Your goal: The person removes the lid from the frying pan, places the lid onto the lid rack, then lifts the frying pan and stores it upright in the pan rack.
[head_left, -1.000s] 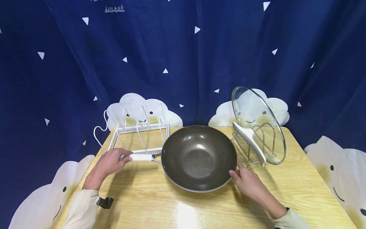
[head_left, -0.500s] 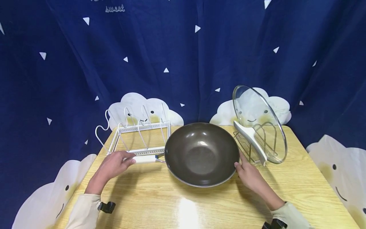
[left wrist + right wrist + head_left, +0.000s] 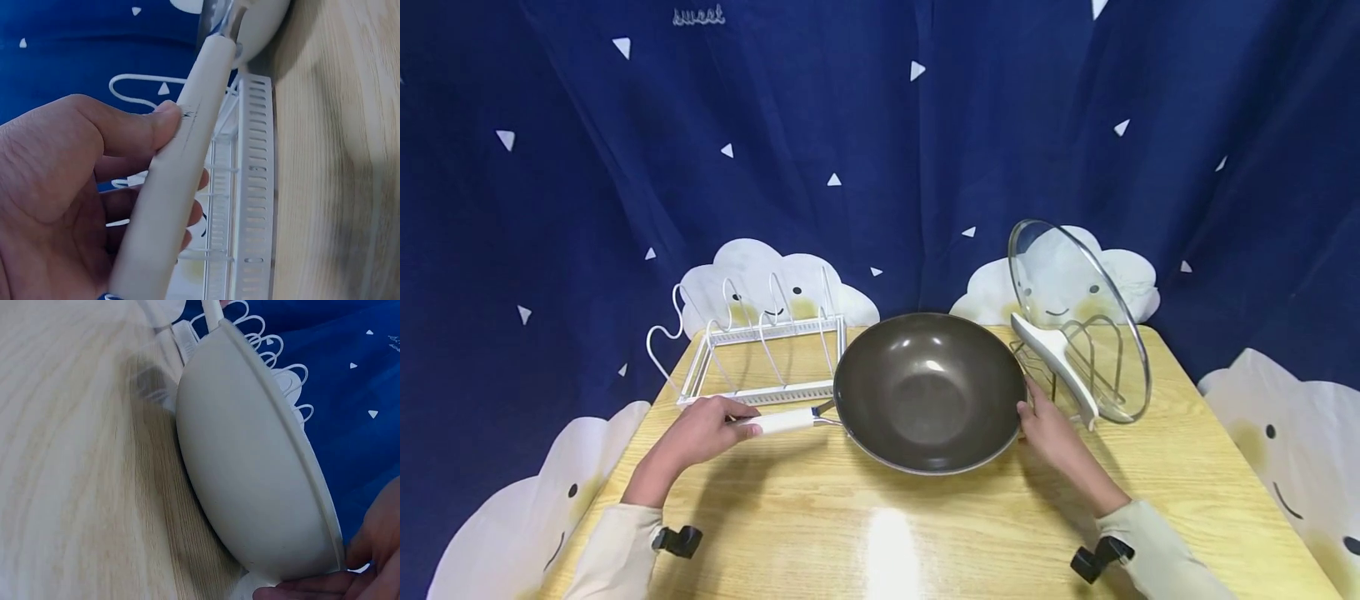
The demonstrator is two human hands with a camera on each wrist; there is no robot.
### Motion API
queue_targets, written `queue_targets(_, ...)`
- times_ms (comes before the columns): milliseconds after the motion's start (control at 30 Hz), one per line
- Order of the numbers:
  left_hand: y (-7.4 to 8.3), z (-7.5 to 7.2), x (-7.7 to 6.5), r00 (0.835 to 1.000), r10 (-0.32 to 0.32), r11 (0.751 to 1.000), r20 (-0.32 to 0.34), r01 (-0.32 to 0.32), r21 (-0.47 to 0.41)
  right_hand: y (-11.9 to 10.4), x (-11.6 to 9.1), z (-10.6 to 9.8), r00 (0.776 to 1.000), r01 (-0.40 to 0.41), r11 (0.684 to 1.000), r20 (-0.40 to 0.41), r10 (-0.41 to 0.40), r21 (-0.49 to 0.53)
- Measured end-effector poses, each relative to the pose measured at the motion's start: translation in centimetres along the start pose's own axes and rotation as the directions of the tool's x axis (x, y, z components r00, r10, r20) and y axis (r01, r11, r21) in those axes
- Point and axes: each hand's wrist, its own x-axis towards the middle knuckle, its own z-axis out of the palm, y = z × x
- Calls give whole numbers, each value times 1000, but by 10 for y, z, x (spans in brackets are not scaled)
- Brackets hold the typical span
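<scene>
A wok with a dark brown inside and a cream outside is held between both hands over the middle of the table. My left hand grips its white handle, thumb on top and fingers curled round underneath. At the opposite side my right hand pinches the rim, with the fingers under the bowl in the right wrist view. Whether the bowl's base touches the table cannot be told. Behind the handle stands a white wire rack, with no dishes in its slots.
A glass lid with a white handle leans upright in a metal wire stand close to my right hand. The wooden table ends at a blue curtain with white cloud shapes.
The wok has shifted away from me and slightly to the right. Both hands have kept their hold and moved along with it. Rack and lid have stayed put.
</scene>
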Motion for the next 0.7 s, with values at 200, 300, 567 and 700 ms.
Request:
queue_targets(200,9,-1,1,995,-73,997,75,75,-26,1,15,0,999,-45,999,-23,45,15)
queue_targets(300,13,-2,0,992,-82,996,98,86,-33,1,22,-1,998,-44,999,-41,43,-1)
queue_targets(567,26,-4,-1,983,-112,992,142,120,-43,1,33,-2,996,-74,997,-48,75,28)
queue_targets(700,32,-3,-1,978,-143,987,151,152,-47,3,36,-3,995,-66,998,-78,67,6)
